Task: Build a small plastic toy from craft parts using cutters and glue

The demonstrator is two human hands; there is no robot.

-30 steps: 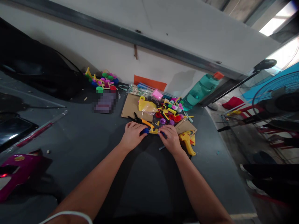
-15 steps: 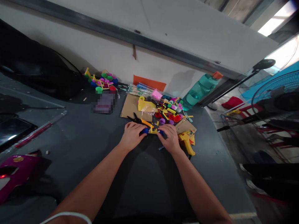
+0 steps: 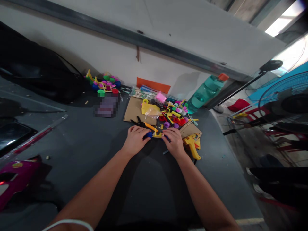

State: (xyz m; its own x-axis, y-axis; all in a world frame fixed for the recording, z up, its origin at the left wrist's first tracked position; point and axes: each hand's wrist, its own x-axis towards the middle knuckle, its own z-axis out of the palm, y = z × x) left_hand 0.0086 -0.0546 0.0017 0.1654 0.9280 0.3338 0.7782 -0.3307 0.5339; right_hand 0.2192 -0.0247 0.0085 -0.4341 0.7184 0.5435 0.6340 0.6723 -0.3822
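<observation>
My left hand (image 3: 135, 140) and my right hand (image 3: 174, 142) rest side by side on the dark grey table (image 3: 84, 144). Both have their fingers curled around a small yellow stick piece with blue caps (image 3: 156, 135), one hand at each end. Just beyond my fingers lie black-and-orange pliers (image 3: 142, 123) on a sheet of cardboard (image 3: 134, 110). A yellow glue gun (image 3: 192, 144) lies right of my right hand.
A pile of coloured caps and sticks (image 3: 172, 115) covers the cardboard. A small coloured model (image 3: 103, 84) stands by the wall, and a teal bottle (image 3: 204, 93) leans at the back right. A fan (image 3: 284, 102) stands at right, a magenta object (image 3: 16, 176) at left.
</observation>
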